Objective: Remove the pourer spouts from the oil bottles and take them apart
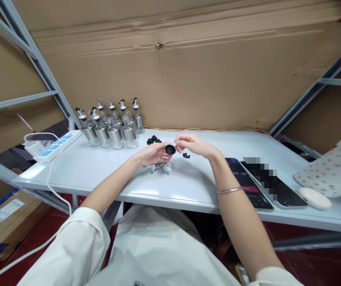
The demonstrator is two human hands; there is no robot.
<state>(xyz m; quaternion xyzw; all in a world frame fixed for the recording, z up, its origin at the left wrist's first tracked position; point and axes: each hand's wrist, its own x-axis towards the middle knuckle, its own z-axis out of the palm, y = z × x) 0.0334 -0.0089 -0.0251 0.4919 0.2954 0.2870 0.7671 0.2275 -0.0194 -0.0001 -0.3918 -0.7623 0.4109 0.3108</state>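
My left hand (pixel 155 154) is closed around a bottle pourer top (pixel 170 149), whose round black underside faces me. Thumb and fingers of my right hand (pixel 192 145) are pinched together at the pourer top's right edge; whatever is between them is too small to make out. Beyond my left hand lies a cluster of black caps (pixel 153 140). Several tiny black pieces (pixel 186 155) rest on the table below my right hand. Silver and translucent parts (pixel 160 167) lie just in front of my left hand, partly hidden by it.
Several glass-and-steel bottles (pixel 116 137) stand at the back left, some topped with pourers. Beside them is a white power strip (pixel 58 147) with a cable. Two phones (pixel 249 186), a pale oval object (pixel 314 198) and a dotted white item (pixel 328 172) occupy the table's right side.
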